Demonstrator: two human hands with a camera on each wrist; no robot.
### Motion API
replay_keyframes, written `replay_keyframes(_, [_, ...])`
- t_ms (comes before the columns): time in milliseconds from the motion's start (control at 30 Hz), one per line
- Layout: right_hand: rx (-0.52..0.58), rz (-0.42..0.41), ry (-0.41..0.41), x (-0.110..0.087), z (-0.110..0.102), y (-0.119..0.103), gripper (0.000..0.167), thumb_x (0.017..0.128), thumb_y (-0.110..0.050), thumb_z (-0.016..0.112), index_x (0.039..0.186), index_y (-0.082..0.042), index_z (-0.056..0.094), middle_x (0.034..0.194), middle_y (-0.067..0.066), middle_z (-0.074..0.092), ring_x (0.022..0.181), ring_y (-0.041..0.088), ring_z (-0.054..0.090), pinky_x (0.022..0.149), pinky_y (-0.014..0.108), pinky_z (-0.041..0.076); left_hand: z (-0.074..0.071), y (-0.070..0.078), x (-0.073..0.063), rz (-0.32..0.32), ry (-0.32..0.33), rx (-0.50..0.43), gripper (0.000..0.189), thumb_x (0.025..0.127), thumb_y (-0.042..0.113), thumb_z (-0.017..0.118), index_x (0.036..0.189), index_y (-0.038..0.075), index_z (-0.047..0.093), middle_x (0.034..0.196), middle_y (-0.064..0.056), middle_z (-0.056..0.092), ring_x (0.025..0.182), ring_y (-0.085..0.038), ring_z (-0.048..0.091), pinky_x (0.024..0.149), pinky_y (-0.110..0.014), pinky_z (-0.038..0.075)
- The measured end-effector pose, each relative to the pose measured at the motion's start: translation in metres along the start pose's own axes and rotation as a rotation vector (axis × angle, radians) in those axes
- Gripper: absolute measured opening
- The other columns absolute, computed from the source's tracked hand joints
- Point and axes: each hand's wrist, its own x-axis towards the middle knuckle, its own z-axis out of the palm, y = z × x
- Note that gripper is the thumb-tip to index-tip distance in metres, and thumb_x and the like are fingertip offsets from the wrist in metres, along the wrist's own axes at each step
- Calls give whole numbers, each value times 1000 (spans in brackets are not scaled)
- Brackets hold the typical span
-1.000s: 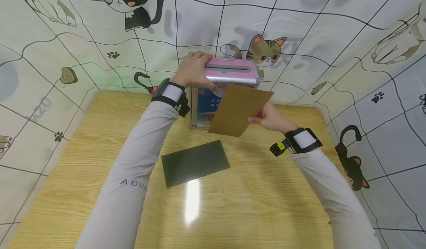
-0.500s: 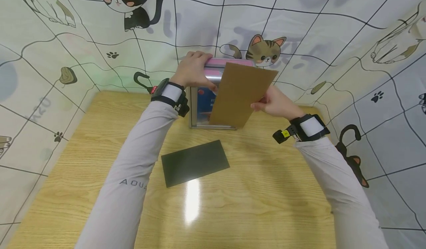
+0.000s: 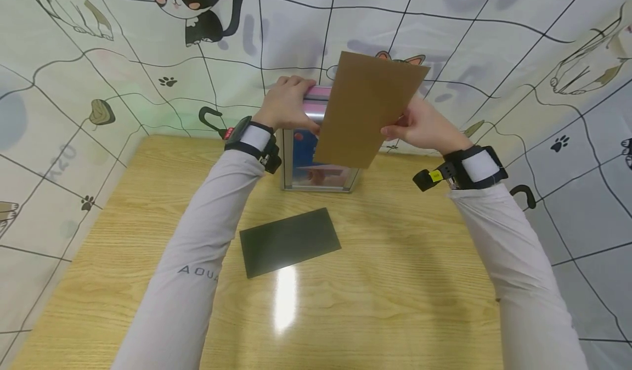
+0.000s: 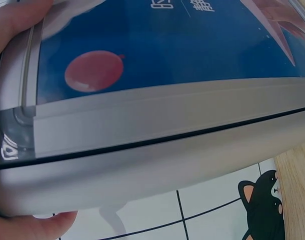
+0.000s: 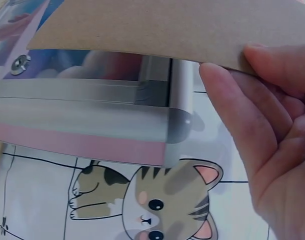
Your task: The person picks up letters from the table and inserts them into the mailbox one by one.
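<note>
At the back of the table stands a pink-topped box [image 3: 303, 151] with a slot in its top, a silver frame and a blue picture panel. My left hand [image 3: 288, 104] grips its upper left end, thumb on the front and fingers over the top. In the left wrist view the box [image 4: 142, 117] fills most of the frame. My right hand [image 3: 427, 125] pinches a brown kraft-paper card [image 3: 367, 112] by its right edge, thumb on the near face. The card is tilted in front of the box and hides its right part and most of the slot. A small round lock [image 5: 21, 65] shows on the box front.
A dark grey-green card [image 3: 290, 242] lies flat on the wooden table [image 3: 385, 293], nearer to me than the box. A white cloth printed with cats and grid lines [image 3: 296, 29] rises behind and at both sides of the table.
My right hand has lifted the brown card upward and slightly right, from low before the box front to above its top. My left hand and the box have stayed in place.
</note>
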Motion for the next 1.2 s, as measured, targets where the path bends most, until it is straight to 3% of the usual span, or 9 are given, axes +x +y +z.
replay_keyframes(233, [-57,0,-4,4,-11,-13,54,81,10,56,128,-5,35,123,16,50,101,35,57,70,24,53,0,1,0,-11,5,-17,101,55,58,72,139,17,33,138,-8,37,126,-29,30,98,-42,33])
replay_keyframes(433, [-53,-32,35,11,-24,-26,50,80,13,54,124,-2,36,124,17,49,105,37,55,69,20,52,1,-1,1,-22,3,-22,96,58,53,70,139,17,33,139,-8,37,126,-29,30,100,-42,32])
replay_keyframes(600, [-91,-4,70,15,-33,-34,46,83,9,54,124,-3,39,125,20,50,104,37,56,68,16,51,1,-1,1,-22,4,-26,92,60,50,68,139,16,34,138,-8,39,125,-29,30,100,-42,32])
replay_keyframes(900, [-132,-28,112,26,-46,-38,41,83,6,55,121,-4,43,118,19,54,83,5,60,62,15,50,3,-1,1,-17,-7,-25,102,54,61,71,139,17,34,139,-7,37,127,-28,28,101,-42,31])
replay_keyframes(1000, [-141,1,126,28,-52,-40,38,84,2,56,120,-6,45,116,16,55,82,8,60,62,15,50,2,0,0,-36,-22,-23,104,54,61,71,141,18,32,141,-6,35,129,-27,26,103,-43,29])
replay_keyframes(1200, [-141,46,161,34,-59,-44,41,85,-2,55,125,-10,45,124,16,52,103,26,59,71,15,50,1,0,0,-38,-23,-16,105,54,59,72,141,18,31,142,-6,34,129,-26,25,104,-42,28])
